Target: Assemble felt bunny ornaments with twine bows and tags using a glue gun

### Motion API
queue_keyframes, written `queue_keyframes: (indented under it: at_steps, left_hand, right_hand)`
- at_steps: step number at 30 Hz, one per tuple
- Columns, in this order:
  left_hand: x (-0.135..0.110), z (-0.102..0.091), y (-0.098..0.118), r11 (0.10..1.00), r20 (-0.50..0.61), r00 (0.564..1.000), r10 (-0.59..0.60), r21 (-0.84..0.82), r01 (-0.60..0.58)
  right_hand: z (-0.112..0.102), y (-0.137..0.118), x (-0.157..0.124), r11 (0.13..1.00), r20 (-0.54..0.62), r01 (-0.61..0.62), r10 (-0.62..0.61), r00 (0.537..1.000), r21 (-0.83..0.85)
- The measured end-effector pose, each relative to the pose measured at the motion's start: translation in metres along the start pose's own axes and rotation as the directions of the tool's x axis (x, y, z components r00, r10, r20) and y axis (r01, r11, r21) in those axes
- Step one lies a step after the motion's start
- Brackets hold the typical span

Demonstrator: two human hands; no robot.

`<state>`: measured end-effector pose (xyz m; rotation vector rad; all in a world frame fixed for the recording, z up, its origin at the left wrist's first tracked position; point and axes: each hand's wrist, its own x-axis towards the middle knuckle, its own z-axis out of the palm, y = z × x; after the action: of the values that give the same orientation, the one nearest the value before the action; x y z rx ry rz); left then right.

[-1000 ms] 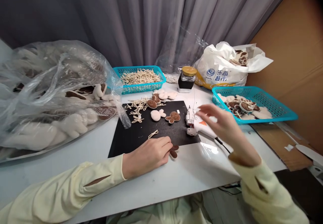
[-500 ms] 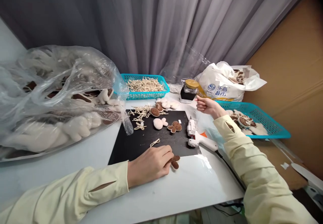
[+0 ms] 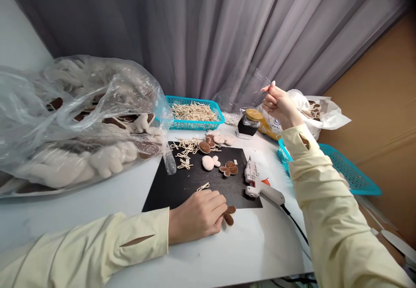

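My left hand [image 3: 199, 214] is closed at the front edge of the black mat, on a brown plush bunny-shaped piece [image 3: 229, 216]. Two brown ears stick out past its fingers; the rest is covered. Raised high over the right side of the table is my right hand [image 3: 276, 101], its fingers pinched. Whatever the pinch holds, if anything, is too small to make out. A cream cord bow [image 3: 203, 186] lies just beyond the left hand. On the mat [image 3: 182, 188] are a white plush piece [image 3: 210, 163], a brown one [image 3: 229, 168] and several cord bows [image 3: 184, 163].
A white glue gun [image 3: 260, 184] lies at the mat's right edge, its cable running frontward. Behind stand a blue basket [image 3: 195, 124] of cord bows and a gold-lidded jar [image 3: 248, 123]. A big plastic bag [image 3: 84, 149] of plush fills the left; another blue basket [image 3: 351, 166] is at right.
My right hand has risen up and away from the table, from beside the jar to above it. The left hand keeps its grip on the brown piece. The view has shifted slightly.
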<state>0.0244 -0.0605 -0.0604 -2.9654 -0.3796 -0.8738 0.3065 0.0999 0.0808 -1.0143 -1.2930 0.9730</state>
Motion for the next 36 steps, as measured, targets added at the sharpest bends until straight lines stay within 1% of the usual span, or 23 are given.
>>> queue_keyframes:
  at_steps: [2,3,6,7,8,9,10,11,13,15,16,18,19,20,21,22,23,25,27,29,31,33,36]
  left_hand:
    - [0.001,0.000,0.000,1.000,-0.023,1.000,0.013,0.029,-0.012]
    - [0.001,-0.001,0.001,0.999,-0.035,0.999,0.010,0.033,-0.009]
    - [0.001,-0.002,0.002,1.000,-0.079,0.997,-0.023,0.020,0.024]
    - [0.001,-0.003,0.002,0.999,-0.103,0.994,-0.033,0.010,0.034]
    - [0.002,-0.004,0.002,0.999,-0.132,0.990,-0.044,-0.001,0.045]
    - [0.003,-0.006,0.002,0.998,-0.159,0.986,-0.057,-0.017,0.055]
    - [0.004,-0.007,0.003,0.997,-0.182,0.981,-0.072,-0.036,0.067]
    - [0.005,-0.009,0.003,0.995,-0.195,0.977,-0.090,-0.061,0.079]
    - [0.008,-0.012,0.003,0.985,-0.186,0.973,-0.133,-0.129,0.110]
    - [0.012,-0.015,0.004,0.969,-0.153,0.972,-0.180,-0.196,0.149]
    - [0.014,-0.017,0.004,0.961,-0.145,0.969,-0.200,-0.221,0.165]
    - [0.018,-0.021,0.005,0.947,-0.139,0.962,-0.234,-0.256,0.193]
    - [0.021,-0.024,0.006,0.940,-0.129,0.960,-0.247,-0.272,0.205]
    - [0.025,-0.027,0.006,0.934,-0.115,0.959,-0.258,-0.285,0.217]
    - [0.029,-0.030,0.006,0.928,-0.100,0.959,-0.267,-0.294,0.227]
    - [0.035,-0.033,0.006,0.926,-0.080,0.960,-0.269,-0.298,0.234]
    - [0.041,-0.036,0.006,0.926,-0.062,0.963,-0.262,-0.297,0.233]
    - [0.057,-0.039,0.006,0.937,-0.044,0.975,-0.219,-0.289,0.198]
    - [0.074,-0.038,0.007,0.948,-0.026,0.987,-0.157,-0.285,0.143]
    - [0.089,-0.033,0.009,0.955,-0.003,0.995,-0.100,-0.282,0.095]
    - [0.101,-0.027,0.012,0.961,0.032,0.998,-0.049,-0.271,0.056]
    - [0.106,-0.021,0.014,0.968,0.069,0.998,-0.008,-0.248,0.025]
    - [0.106,-0.018,0.017,0.975,0.128,0.990,0.053,-0.222,-0.023]
  right_hand:
    - [0.014,-0.006,-0.030,0.999,0.117,0.046,-0.044,0.992,-0.010]
    - [0.021,-0.008,-0.049,0.999,0.162,0.038,-0.034,0.986,-0.017]
    - [0.035,-0.004,-0.116,0.996,0.255,-0.057,0.073,0.964,-0.071]
    - [0.038,-0.001,-0.139,0.989,0.285,-0.102,0.129,0.950,-0.108]
    - [0.041,0.002,-0.161,0.971,0.332,-0.164,0.215,0.918,-0.176]
    - [0.042,0.006,-0.182,0.944,0.391,-0.211,0.299,0.871,-0.253]
    - [0.044,0.009,-0.201,0.918,0.421,-0.230,0.358,0.833,-0.324]
    - [0.045,0.013,-0.219,0.900,0.441,-0.208,0.376,0.815,-0.384]
    - [0.048,0.020,-0.248,0.858,0.440,-0.114,0.366,0.820,-0.502]
    - [0.050,0.027,-0.268,0.814,0.413,0.011,0.284,0.865,-0.581]
    - [0.050,0.030,-0.276,0.788,0.380,0.073,0.210,0.901,-0.611]
    - [0.048,0.035,-0.285,0.715,0.255,0.178,0.000,0.967,-0.676]
    - [0.047,0.036,-0.289,0.674,0.184,0.211,-0.113,0.976,-0.708]
    - [0.045,0.036,-0.291,0.644,0.125,0.236,-0.213,0.969,-0.728]
    - [0.043,0.036,-0.293,0.639,0.088,0.260,-0.288,0.953,-0.724]
    - [0.041,0.036,-0.294,0.665,0.071,0.289,-0.335,0.939,-0.688]
    - [0.040,0.035,-0.294,0.721,0.066,0.324,-0.362,0.930,-0.613]
    - [0.042,0.034,-0.294,0.852,0.048,0.371,-0.381,0.923,-0.369]
    - [0.049,0.035,-0.291,0.924,-0.011,0.368,-0.371,0.929,-0.104]
    - [0.058,0.038,-0.288,0.940,-0.074,0.332,-0.326,0.942,0.083]
    - [0.068,0.043,-0.287,0.945,-0.093,0.273,-0.260,0.961,0.182]
    - [0.074,0.049,-0.289,0.940,-0.056,0.226,-0.219,0.974,0.256]
    - [0.073,0.054,-0.294,0.914,0.020,0.199,-0.220,0.975,0.353]
